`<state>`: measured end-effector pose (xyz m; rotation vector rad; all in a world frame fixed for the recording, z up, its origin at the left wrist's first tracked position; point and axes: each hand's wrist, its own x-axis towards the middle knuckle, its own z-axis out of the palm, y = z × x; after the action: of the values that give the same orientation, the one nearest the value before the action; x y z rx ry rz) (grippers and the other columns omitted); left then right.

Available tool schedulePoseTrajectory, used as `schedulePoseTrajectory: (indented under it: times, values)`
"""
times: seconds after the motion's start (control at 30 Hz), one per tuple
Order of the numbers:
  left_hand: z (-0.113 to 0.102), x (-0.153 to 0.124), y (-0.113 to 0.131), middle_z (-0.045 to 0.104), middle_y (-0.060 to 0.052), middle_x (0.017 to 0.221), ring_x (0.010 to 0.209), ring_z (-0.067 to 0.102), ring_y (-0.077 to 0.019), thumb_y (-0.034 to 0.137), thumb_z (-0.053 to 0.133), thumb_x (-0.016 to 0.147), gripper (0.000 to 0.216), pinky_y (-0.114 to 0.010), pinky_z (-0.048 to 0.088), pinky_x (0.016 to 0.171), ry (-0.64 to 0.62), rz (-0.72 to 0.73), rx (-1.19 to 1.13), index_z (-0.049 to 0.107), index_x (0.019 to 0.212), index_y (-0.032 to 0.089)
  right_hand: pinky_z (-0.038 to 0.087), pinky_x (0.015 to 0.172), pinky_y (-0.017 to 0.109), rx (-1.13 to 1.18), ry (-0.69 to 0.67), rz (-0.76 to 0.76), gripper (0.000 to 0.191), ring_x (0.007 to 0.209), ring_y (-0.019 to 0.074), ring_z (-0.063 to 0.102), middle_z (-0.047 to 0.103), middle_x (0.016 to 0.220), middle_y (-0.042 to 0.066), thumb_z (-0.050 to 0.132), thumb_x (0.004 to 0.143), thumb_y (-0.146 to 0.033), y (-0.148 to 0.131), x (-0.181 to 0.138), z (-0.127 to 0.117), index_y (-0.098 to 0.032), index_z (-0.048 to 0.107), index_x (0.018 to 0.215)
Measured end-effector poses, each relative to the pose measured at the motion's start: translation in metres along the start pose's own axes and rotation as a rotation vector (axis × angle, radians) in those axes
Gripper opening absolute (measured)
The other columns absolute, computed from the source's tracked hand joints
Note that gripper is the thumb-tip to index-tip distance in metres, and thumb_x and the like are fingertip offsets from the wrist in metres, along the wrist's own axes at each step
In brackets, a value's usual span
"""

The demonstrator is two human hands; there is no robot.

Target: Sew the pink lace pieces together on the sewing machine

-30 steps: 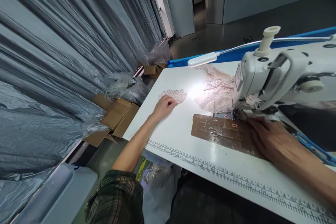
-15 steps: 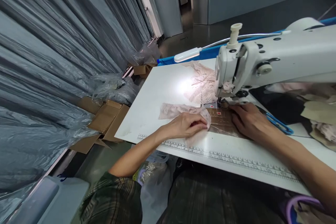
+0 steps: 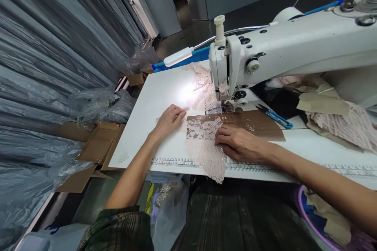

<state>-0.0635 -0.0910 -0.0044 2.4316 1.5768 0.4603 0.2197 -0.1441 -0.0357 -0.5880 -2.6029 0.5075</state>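
Observation:
A pale pink lace piece (image 3: pixel 206 147) lies on the white sewing table (image 3: pixel 159 98), hanging over the front edge past a printed ruler. My left hand (image 3: pixel 169 119) rests on the lace's left end with fingers curled down on it. My right hand (image 3: pixel 237 143) presses flat on the lace's right edge, fingers extended, on a brown taped patch (image 3: pixel 253 123). The white sewing machine (image 3: pixel 282 49) stands just behind, its needle area (image 3: pixel 225 104) above the patch.
More pink lace (image 3: pixel 202 86) lies lit under a gooseneck lamp (image 3: pixel 178 56). Blue snips (image 3: pixel 275 115) sit right of the needle. Fabric pieces (image 3: pixel 338 121) pile at the right. Cardboard boxes (image 3: pixel 100 141) and plastic sheeting fill the left floor. A purple basket (image 3: pixel 312 219) sits below right.
My left hand drew the lace piece from the far left of the table toward the machine. It now lies spread before the needle, both hands on it. The view swung right.

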Motion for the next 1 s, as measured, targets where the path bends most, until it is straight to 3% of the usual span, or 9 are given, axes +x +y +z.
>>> schedulePoseTrajectory:
  times: [0.13, 0.27, 0.4, 0.5, 0.6, 0.7, 0.77, 0.87, 1.0]
  values:
    - [0.001, 0.012, 0.003, 0.058, -0.01, 0.119, 0.105, 0.058, -0.0243, 0.028, 0.052, 0.093, 0.018, -0.041, 0.047, 0.09, 0.129, 0.005, 0.073, 0.064, 0.103, 0.018, 0.045, 0.079, 0.036, 0.081, 0.031, -0.011, 0.02, 0.082, 0.0199, 0.052, 0.059, 0.086, 0.008, 0.046, 0.083, -0.006, 0.005, -0.003, -0.001, -0.015, 0.064, 0.087]
    - [0.016, 0.019, 0.032, 0.06, -0.008, 0.113, 0.099, 0.06, -0.0198, 0.032, 0.052, 0.095, 0.018, -0.034, 0.052, 0.083, -0.088, 0.228, -0.157, 0.063, 0.1, 0.019, 0.047, 0.082, 0.035, 0.187, 0.086, -0.004, 0.022, 0.085, 0.0197, 0.055, 0.061, 0.088, 0.008, 0.047, 0.082, -0.007, 0.01, -0.006, -0.001, -0.015, 0.066, 0.088]
    - [0.03, 0.016, 0.056, 0.06, -0.009, 0.099, 0.093, 0.059, -0.0202, 0.033, 0.046, 0.098, 0.021, -0.033, 0.052, 0.077, -0.175, 0.399, -0.065, 0.056, 0.088, 0.017, 0.048, 0.075, 0.032, 0.315, 0.198, 0.151, 0.024, 0.08, 0.0178, 0.059, 0.064, 0.089, 0.008, 0.045, 0.081, -0.01, 0.01, -0.007, -0.008, -0.014, 0.068, 0.088]
    - [0.028, 0.008, 0.069, 0.059, -0.005, 0.079, 0.068, 0.058, -0.0174, 0.029, 0.034, 0.101, 0.022, -0.028, 0.047, 0.058, -0.079, 0.318, 0.067, 0.049, 0.091, 0.016, 0.046, 0.063, 0.026, 0.445, 0.198, 0.358, 0.022, 0.063, 0.0133, 0.056, 0.064, 0.074, 0.002, 0.049, 0.08, -0.014, 0.006, -0.006, -0.016, -0.015, 0.069, 0.088]
    - [0.017, -0.003, 0.085, 0.057, 0.0, 0.07, 0.057, 0.056, -0.0138, 0.03, 0.038, 0.101, 0.015, -0.024, 0.044, 0.052, 0.007, 0.24, -0.033, 0.047, 0.097, 0.018, 0.043, 0.055, 0.023, 0.68, 0.173, 0.524, 0.024, 0.058, 0.012, 0.054, 0.063, 0.069, 0.0, 0.054, 0.084, -0.023, 0.003, -0.004, -0.019, -0.013, 0.067, 0.101]
    - [0.005, -0.011, 0.104, 0.064, -0.001, 0.079, 0.066, 0.062, -0.0132, 0.027, 0.049, 0.096, 0.009, -0.024, 0.049, 0.06, 0.004, 0.241, -0.198, 0.053, 0.096, 0.02, 0.047, 0.065, 0.025, 0.931, 0.186, 0.478, 0.029, 0.075, 0.0149, 0.06, 0.065, 0.088, 0.004, 0.06, 0.086, -0.034, 0.002, -0.002, -0.019, -0.014, 0.063, 0.106]
    - [0.001, -0.013, 0.112, 0.068, -0.003, 0.087, 0.076, 0.066, -0.0147, 0.024, 0.051, 0.095, 0.009, -0.024, 0.051, 0.065, -0.051, 0.256, -0.289, 0.059, 0.097, 0.019, 0.047, 0.068, 0.025, 1.024, 0.17, 0.424, 0.028, 0.079, 0.0151, 0.058, 0.061, 0.087, 0.003, 0.065, 0.084, -0.039, 0.003, -0.003, -0.017, -0.015, 0.06, 0.098]
    - [0.001, -0.014, 0.117, 0.071, -0.003, 0.091, 0.079, 0.068, -0.0145, 0.02, 0.05, 0.094, 0.014, -0.024, 0.053, 0.068, -0.148, 0.284, -0.384, 0.063, 0.097, 0.02, 0.038, 0.057, 0.022, 0.976, 0.135, 0.454, 0.033, 0.066, 0.0112, 0.047, 0.048, 0.071, -0.003, 0.069, 0.082, -0.046, 0.005, -0.004, -0.016, -0.016, 0.056, 0.084]
    - [0.004, -0.015, 0.114, 0.073, 0.001, 0.078, 0.065, 0.068, -0.0125, 0.02, 0.054, 0.092, 0.009, -0.022, 0.051, 0.059, -0.134, 0.171, -0.467, 0.056, 0.1, 0.02, 0.029, 0.052, 0.022, 0.834, 0.1, 0.48, 0.043, 0.06, 0.0095, 0.036, 0.039, 0.067, -0.004, 0.055, 0.088, -0.058, 0.003, -0.005, -0.019, -0.017, 0.052, 0.077]
